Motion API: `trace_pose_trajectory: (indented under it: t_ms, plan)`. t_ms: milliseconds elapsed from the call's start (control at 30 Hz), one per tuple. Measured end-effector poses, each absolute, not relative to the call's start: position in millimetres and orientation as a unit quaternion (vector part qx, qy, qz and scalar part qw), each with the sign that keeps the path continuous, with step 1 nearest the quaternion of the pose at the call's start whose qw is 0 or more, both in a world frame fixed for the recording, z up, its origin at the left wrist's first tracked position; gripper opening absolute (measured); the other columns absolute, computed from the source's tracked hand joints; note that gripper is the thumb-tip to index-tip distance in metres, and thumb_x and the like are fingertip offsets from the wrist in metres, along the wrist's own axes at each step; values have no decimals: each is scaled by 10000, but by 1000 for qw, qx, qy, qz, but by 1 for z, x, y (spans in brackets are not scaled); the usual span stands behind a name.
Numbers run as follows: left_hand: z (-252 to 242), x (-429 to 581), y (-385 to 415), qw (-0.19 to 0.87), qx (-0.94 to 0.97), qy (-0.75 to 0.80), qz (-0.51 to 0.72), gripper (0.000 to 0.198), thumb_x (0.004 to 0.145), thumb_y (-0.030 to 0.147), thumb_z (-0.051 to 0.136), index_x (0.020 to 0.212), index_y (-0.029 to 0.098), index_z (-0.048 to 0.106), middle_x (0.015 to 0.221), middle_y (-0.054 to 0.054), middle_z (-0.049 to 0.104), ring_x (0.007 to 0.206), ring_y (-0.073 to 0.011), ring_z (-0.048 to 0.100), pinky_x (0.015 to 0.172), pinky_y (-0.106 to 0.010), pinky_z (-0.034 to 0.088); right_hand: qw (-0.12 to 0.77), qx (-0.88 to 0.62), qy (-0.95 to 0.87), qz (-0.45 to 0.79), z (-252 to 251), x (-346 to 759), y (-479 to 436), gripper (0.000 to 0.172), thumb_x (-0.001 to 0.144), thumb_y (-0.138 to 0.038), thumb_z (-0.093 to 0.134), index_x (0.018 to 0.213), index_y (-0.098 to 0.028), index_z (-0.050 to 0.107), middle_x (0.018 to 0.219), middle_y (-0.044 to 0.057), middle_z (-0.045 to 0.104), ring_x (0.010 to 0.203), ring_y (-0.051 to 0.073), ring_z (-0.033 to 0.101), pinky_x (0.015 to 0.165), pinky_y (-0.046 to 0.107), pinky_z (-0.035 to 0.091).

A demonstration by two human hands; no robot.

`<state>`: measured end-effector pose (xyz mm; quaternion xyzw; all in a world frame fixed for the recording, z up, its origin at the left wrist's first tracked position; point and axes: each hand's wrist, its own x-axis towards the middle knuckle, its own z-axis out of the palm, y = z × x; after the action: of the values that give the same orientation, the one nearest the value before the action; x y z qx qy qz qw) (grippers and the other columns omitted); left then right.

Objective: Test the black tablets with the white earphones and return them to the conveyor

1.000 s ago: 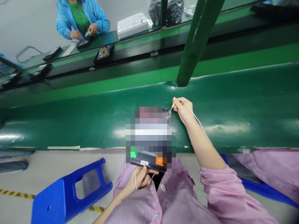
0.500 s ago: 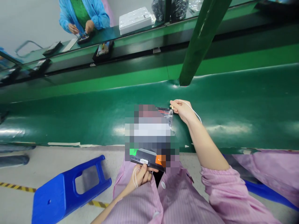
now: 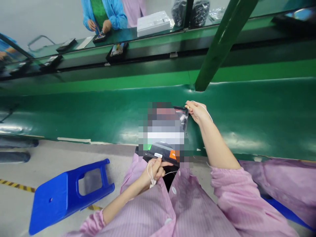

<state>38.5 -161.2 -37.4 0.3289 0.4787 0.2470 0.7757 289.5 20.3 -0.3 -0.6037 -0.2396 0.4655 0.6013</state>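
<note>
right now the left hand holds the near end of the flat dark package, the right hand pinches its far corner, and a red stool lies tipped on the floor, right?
Not quite: the stool is blue, not red, as the head view shows. The rest holds: the left hand holds the near end of the flat dark package, and the right hand pinches its far corner.

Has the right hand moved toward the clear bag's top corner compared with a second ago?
Yes. The right hand has closed in leftward on the clear bag, now touching its corner; judged against the green post, it shifted slightly left.
</note>
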Motion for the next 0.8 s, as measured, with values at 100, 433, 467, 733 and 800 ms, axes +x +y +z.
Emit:
trace_pose_trajectory:
  t_ms: [100,433,467,733,800]
  plan:
    - [-29,18,-151,781,398,449,173,654,722,750,626,865,111,641,418,49,484,359,-45,248,437,-245,172,601,-607,-259,451,6,288,4,175,728,-205,734,659,-154,582,663,3,572,530,56,482,459,148,353]
    - [9,28,-165,725,297,491,381,581,703,707,659,827,146,570,565,82,375,473,-41,293,484,-206,231,436,-543,-614,371,-9,171,-227,451,801,-542,711,1092,-217,598,1006,86,655,878,225,657,746,343,554]
    - [10,35,-167,722,279,492,398,587,693,715,663,826,152,559,579,82,367,473,-41,289,474,-206,227,436,-538,-613,381,-11,157,-235,485,776,-570,728,1077,-214,595,1025,94,653,896,234,657,743,344,559]
    - [3,43,-171,654,312,517,456,516,750,671,631,768,158,587,630,46,385,562,-71,329,516,-208,258,474,-547,-478,498,-21,123,-250,367,881,-568,581,893,-207,642,803,53,653,698,176,645,613,270,538]
    - [-1,32,-168,646,365,508,438,485,777,641,608,774,156,613,622,39,405,576,-85,356,535,-214,280,465,-558,-446,523,-16,132,-251,430,859,-619,581,863,-195,652,737,47,638,650,172,623,584,269,523]
